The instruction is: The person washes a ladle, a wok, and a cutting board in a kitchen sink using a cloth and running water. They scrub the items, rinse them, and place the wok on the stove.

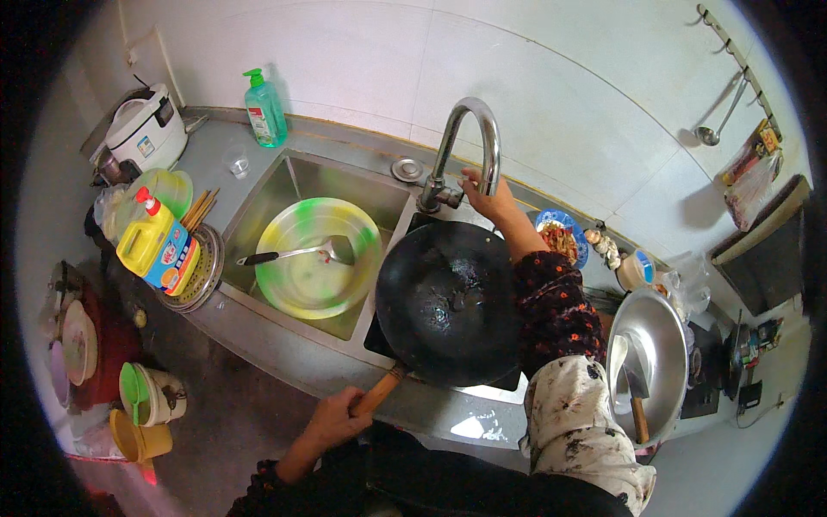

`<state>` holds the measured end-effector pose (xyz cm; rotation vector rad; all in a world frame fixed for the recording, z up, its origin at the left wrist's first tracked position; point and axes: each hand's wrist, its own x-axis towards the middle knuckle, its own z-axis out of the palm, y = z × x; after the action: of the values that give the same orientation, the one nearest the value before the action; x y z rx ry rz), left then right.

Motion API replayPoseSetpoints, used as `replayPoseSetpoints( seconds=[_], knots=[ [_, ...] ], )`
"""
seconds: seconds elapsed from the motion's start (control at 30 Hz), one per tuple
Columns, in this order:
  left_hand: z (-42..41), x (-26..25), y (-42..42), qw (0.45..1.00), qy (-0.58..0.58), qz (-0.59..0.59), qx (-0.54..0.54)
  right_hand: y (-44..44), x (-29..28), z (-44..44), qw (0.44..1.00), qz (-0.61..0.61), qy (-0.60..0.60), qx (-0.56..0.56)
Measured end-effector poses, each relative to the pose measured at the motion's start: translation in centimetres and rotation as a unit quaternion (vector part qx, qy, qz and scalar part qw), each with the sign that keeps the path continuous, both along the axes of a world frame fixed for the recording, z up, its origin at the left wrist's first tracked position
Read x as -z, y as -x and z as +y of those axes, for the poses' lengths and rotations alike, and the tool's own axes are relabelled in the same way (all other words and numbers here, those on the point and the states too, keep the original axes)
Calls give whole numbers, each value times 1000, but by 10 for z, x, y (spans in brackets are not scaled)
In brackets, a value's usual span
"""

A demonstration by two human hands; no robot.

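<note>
My left hand (336, 417) grips the wooden handle (378, 391) of a black wok (452, 304). The wok rests over the right side of the sink unit, its inside wet and shiny. Behind the wok, my right hand (488, 197) is closed at the side of the chrome faucet (442, 155), where the handle sits, mostly covered by my fingers. No stream of water shows from the spout. Left of the wok, a green and yellow basin (303, 284) stands in the steel sink (284, 178). A spatula with a black grip (258, 258) lies in the basin.
Left on the counter stand a yellow detergent jug (148, 249), steel plates, a rice cooker (148, 129) and a green pump bottle (265, 113). To the right are a blue plate of food (578, 229), garlic, and a steel bowl (665, 349) holding a knife. Buckets (165, 397) stand below left.
</note>
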<state>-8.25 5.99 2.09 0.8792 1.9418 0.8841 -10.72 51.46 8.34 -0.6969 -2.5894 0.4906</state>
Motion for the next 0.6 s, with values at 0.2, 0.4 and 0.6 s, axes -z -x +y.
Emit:
replayPoseSetpoints(
  seconds=[0.2, 0.4, 0.6],
  knots=[
    [-2, -11, -1, 1000, 14, -15, -6, 11, 22, 13, 997, 28, -69, -20],
    [-4, -7, -3, 1000, 18, -22, -11, -13, 30, 25, 999, 33, -21, 2],
    [-2, -11, 1, 999, 36, -11, -3, -43, 3, 3, 996, 41, 79, 21]
  ],
)
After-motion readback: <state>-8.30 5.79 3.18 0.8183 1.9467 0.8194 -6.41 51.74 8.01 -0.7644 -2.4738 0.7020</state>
